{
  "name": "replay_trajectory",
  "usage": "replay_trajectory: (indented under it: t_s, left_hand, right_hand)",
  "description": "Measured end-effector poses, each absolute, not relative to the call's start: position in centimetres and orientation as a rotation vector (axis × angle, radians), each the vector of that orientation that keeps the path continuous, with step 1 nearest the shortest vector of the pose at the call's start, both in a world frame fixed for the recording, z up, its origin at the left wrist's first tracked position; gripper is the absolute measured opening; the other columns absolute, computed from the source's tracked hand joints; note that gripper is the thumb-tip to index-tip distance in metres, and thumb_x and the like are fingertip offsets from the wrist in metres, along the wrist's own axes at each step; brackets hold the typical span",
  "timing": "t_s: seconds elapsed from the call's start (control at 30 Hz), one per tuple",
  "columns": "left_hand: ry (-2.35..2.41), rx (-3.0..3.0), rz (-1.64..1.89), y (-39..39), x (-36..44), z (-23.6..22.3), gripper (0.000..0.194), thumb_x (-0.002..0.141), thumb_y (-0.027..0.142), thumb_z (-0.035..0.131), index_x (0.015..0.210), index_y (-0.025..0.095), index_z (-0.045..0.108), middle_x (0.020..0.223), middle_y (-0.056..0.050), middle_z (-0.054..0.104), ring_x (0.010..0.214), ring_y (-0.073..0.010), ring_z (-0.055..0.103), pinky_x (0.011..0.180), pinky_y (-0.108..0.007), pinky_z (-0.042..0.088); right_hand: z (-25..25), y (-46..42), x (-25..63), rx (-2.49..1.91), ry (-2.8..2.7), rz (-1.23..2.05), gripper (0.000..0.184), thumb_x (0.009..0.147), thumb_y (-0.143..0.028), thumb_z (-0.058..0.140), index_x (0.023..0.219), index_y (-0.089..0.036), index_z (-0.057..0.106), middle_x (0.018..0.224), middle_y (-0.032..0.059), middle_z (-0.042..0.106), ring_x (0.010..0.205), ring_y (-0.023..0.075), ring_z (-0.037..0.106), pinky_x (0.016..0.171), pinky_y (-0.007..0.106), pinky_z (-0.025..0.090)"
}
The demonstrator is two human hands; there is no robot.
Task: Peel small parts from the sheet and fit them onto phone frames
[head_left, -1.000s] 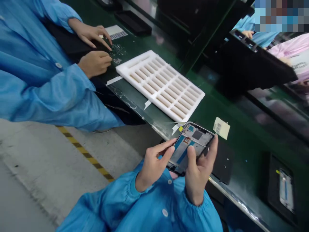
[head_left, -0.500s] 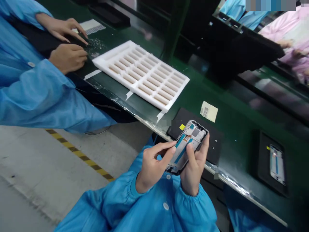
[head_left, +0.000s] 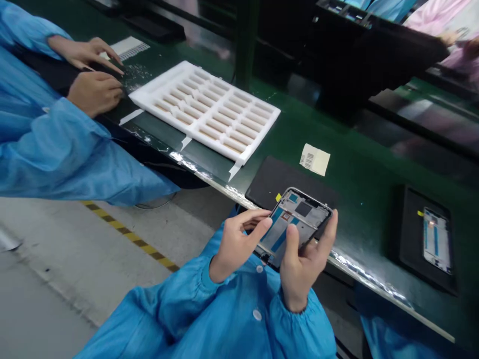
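Both my hands hold an open phone frame (head_left: 297,219) with blue strips and bare metal inside, just in front of the bench edge. My right hand (head_left: 305,262) cradles it from below, thumb pressed on its inner face. My left hand (head_left: 239,242) pinches its left edge with thumb and forefinger. A black mat (head_left: 275,179) lies on the green bench right behind the frame.
A white foam tray (head_left: 205,109) with several slots of small tan parts sits at the left. A barcode label (head_left: 315,159) lies beyond the mat. Another phone frame (head_left: 436,239) rests on a black holder at right. A co-worker's hands (head_left: 93,75) work at far left.
The phone frame has stayed in both my hands. The view swung left and up, so the tray and the bench slid down and left; the black mat came into sight.
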State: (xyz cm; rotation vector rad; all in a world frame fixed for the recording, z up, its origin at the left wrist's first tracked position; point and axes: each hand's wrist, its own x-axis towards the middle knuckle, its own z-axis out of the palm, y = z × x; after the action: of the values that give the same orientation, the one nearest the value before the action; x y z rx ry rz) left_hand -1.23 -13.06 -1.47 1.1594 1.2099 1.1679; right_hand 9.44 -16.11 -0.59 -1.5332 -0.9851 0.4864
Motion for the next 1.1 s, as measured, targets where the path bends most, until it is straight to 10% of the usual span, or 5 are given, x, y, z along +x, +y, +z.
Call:
replay_trajectory:
  t_s: [0.13,0.3,0.63,1.1]
  left_hand:
    - [1.286,1.254,1.143,-13.0,-1.8,-1.8,0.02,0.089,0.034,0.066,0.09,0.018,0.078,0.087,-0.003,0.077,0.079,-0.0163,0.074,0.07,-0.019,0.06]
    - [1.289,1.453,0.95,-13.2,-2.7,-1.5,0.021,0.094,0.031,0.06,0.105,0.023,0.076,0.102,0.0,0.077,0.088,-0.0161,0.074,0.079,-0.023,0.06]
    - [1.268,1.832,0.781,-13.8,-1.9,-1.2,0.038,0.102,0.027,0.045,0.14,0.027,0.051,0.117,-0.001,0.072,0.103,-0.0174,0.071,0.081,-0.024,0.059]
    - [1.23,1.779,0.592,-14.9,-3.0,-0.5,0.036,0.103,0.029,0.042,0.138,0.027,0.05,0.098,0.0,0.074,0.086,-0.0153,0.073,0.072,-0.022,0.057]
  right_hand:
    - [-0.8,-16.9,9.5,-1.585,-1.14,0.366,0.073,0.094,-0.029,0.06,0.156,-0.027,0.021,0.146,0.0122,0.047,0.116,0.0263,0.063,0.087,0.037,0.059]
    - [-0.7,-17.3,10.6,-1.616,-1.305,0.31,0.07,0.095,-0.026,0.058,0.155,-0.033,0.023,0.16,0.0061,0.026,0.129,0.0283,0.053,0.089,0.033,0.058]
    - [-1.3,-19.4,11.7,-1.728,-1.538,0.126,0.073,0.096,-0.024,0.058,0.157,-0.033,0.018,0.155,0.0097,0.036,0.12,0.0311,0.06,0.075,0.031,0.062]
    - [-1.8,-21.1,10.4,-1.764,-1.503,0.072,0.075,0.096,-0.022,0.058,0.158,-0.026,0.015,0.159,0.0134,0.026,0.138,0.0364,0.04,0.095,0.044,0.056]
